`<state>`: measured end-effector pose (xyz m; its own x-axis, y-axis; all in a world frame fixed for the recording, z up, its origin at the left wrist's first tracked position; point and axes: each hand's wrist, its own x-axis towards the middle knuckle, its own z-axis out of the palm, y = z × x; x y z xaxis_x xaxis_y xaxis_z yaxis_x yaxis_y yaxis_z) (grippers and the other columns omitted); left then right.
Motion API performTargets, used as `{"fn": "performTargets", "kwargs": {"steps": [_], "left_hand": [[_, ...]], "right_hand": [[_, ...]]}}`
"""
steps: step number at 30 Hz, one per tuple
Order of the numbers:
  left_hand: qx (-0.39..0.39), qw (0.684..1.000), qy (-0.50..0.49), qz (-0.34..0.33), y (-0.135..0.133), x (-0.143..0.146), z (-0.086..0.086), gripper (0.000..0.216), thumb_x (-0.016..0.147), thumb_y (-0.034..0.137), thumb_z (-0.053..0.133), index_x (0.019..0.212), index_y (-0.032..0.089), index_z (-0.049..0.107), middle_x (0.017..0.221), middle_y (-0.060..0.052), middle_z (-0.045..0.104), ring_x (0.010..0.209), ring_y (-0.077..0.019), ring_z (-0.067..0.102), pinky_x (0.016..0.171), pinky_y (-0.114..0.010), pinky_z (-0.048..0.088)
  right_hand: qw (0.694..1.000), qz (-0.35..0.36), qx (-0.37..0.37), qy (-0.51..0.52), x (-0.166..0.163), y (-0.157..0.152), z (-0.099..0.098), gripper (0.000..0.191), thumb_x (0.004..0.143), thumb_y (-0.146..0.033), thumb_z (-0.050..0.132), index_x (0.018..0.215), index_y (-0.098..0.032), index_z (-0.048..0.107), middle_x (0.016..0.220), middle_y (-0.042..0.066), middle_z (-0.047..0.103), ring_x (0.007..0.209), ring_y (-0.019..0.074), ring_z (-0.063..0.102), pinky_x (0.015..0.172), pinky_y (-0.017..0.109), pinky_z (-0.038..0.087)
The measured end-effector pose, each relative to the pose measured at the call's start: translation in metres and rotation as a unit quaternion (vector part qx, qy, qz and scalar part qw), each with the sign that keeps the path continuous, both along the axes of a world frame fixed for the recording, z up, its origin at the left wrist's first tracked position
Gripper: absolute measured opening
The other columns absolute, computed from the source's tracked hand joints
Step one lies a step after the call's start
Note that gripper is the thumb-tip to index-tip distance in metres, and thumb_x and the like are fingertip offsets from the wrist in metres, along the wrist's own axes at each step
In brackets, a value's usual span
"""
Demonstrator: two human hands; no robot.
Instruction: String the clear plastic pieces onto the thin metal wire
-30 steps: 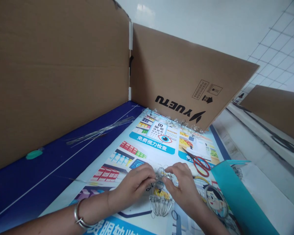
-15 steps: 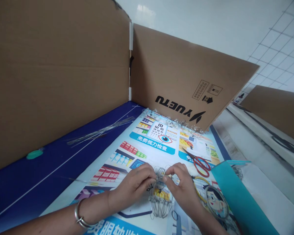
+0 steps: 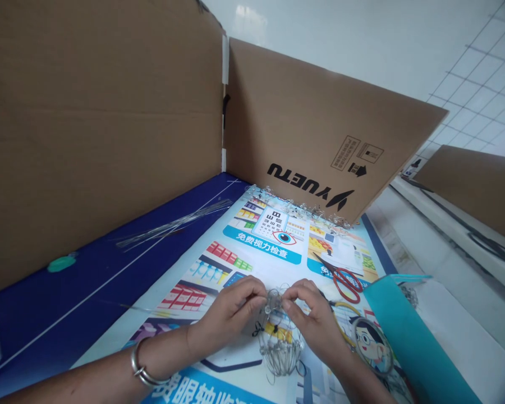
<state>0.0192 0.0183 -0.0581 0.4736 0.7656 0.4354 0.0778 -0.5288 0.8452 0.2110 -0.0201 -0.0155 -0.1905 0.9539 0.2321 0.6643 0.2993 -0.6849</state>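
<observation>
My left hand [image 3: 231, 314] and my right hand [image 3: 311, 320] meet fingertip to fingertip over a small wire piece with clear beads [image 3: 274, 300], both pinching it. Below it hangs a bundle of looped silver wires [image 3: 280, 350], resting on a printed poster [image 3: 219, 264] that covers the table. A metal bangle [image 3: 139, 367] sits on my left wrist.
Red-handled scissors [image 3: 345, 282] lie right of my hands. A teal folder [image 3: 408, 342] is at the lower right. Straight wire lengths [image 3: 172, 224] and a green oval [image 3: 61, 262] lie on the blue surface at left. Cardboard walls [image 3: 311, 129] stand behind, with clear beads [image 3: 303, 210] along their base.
Both hands shifted slightly up and closer together on the wire piece; the wire bundle below has swung a little. Nothing else moved.
</observation>
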Motion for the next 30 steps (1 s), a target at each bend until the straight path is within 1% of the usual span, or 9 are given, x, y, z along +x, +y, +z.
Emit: {"fn": "performTargets", "kwargs": {"steps": [3,6,10,12,15,19,23,26,30], "left_hand": [[-0.022,0.999,0.014,0.025,0.000,0.000,-0.002,0.010,0.088,0.021,0.046,0.088,0.016,0.055,0.079,-0.002,0.057,0.073,-0.0134,0.053,0.068,-0.025,0.044],[-0.031,0.999,0.019,0.033,0.000,0.000,-0.003,0.013,0.087,0.019,0.048,0.098,0.017,0.055,0.083,-0.002,0.059,0.076,-0.0135,0.055,0.069,-0.025,0.045],[-0.005,1.000,0.021,0.010,0.003,-0.001,-0.003,0.014,0.088,0.018,0.047,0.090,0.017,0.060,0.081,-0.003,0.061,0.076,-0.0138,0.056,0.069,-0.026,0.044],[0.008,1.000,0.012,0.008,0.004,0.000,-0.003,0.014,0.088,0.018,0.047,0.090,0.017,0.061,0.079,-0.003,0.061,0.074,-0.0139,0.056,0.068,-0.025,0.044],[0.029,0.999,-0.014,0.004,0.005,0.000,-0.005,0.014,0.088,0.015,0.048,0.090,0.017,0.062,0.079,-0.004,0.062,0.075,-0.0140,0.056,0.069,-0.026,0.045],[0.056,0.998,-0.036,-0.005,0.006,0.000,-0.008,0.015,0.087,0.012,0.048,0.090,0.017,0.062,0.081,-0.005,0.060,0.077,-0.0143,0.055,0.070,-0.027,0.045],[0.065,0.997,-0.037,-0.010,0.007,0.000,-0.009,0.016,0.087,0.010,0.047,0.088,0.017,0.061,0.082,-0.005,0.059,0.079,-0.0142,0.054,0.070,-0.027,0.045],[0.068,0.997,-0.040,-0.017,0.006,0.000,-0.009,0.017,0.087,0.009,0.046,0.089,0.017,0.061,0.085,-0.005,0.057,0.080,-0.0140,0.054,0.071,-0.027,0.045],[0.077,0.996,-0.036,-0.013,0.005,0.000,-0.009,0.018,0.087,0.010,0.046,0.092,0.018,0.060,0.090,-0.006,0.056,0.085,-0.0152,0.054,0.074,-0.029,0.046]], "right_hand": [[1.000,0.009,-0.006,0.003,-0.001,-0.001,0.002,0.011,0.082,-0.012,0.052,0.077,-0.020,0.059,0.078,0.001,0.056,0.081,0.0169,0.051,0.074,0.029,0.039],[1.000,0.018,-0.012,0.011,-0.001,-0.001,0.003,0.011,0.082,-0.012,0.052,0.076,-0.019,0.059,0.077,0.001,0.055,0.080,0.0161,0.052,0.073,0.029,0.040],[0.999,0.013,-0.020,0.028,-0.001,0.002,0.001,0.009,0.082,-0.015,0.052,0.077,-0.020,0.059,0.077,0.001,0.057,0.077,0.0153,0.054,0.071,0.027,0.042],[1.000,0.011,-0.015,0.023,-0.001,0.004,0.001,0.009,0.082,-0.017,0.053,0.082,-0.021,0.061,0.079,0.001,0.058,0.079,0.0158,0.054,0.071,0.027,0.042],[0.999,0.028,0.009,-0.020,-0.002,0.006,0.004,0.013,0.082,-0.019,0.054,0.091,-0.023,0.063,0.082,0.002,0.058,0.083,0.0173,0.054,0.075,0.030,0.042],[0.992,0.051,0.035,-0.114,-0.006,0.007,0.013,0.020,0.082,-0.019,0.055,0.099,-0.025,0.064,0.083,0.004,0.057,0.084,0.0191,0.052,0.077,0.033,0.041],[0.983,0.082,0.018,-0.164,-0.010,0.011,0.024,0.014,0.082,-0.019,0.055,0.090,-0.024,0.065,0.080,0.003,0.056,0.083,0.0191,0.051,0.077,0.033,0.040],[0.983,0.102,-0.003,-0.151,-0.012,0.015,0.028,0.007,0.081,-0.019,0.056,0.080,-0.022,0.063,0.078,0.002,0.056,0.082,0.0181,0.051,0.075,0.031,0.040],[0.987,0.109,-0.033,-0.115,-0.010,0.019,0.025,0.009,0.083,-0.017,0.055,0.074,-0.020,0.059,0.075,0.000,0.056,0.079,0.0161,0.051,0.070,0.028,0.040]]}}
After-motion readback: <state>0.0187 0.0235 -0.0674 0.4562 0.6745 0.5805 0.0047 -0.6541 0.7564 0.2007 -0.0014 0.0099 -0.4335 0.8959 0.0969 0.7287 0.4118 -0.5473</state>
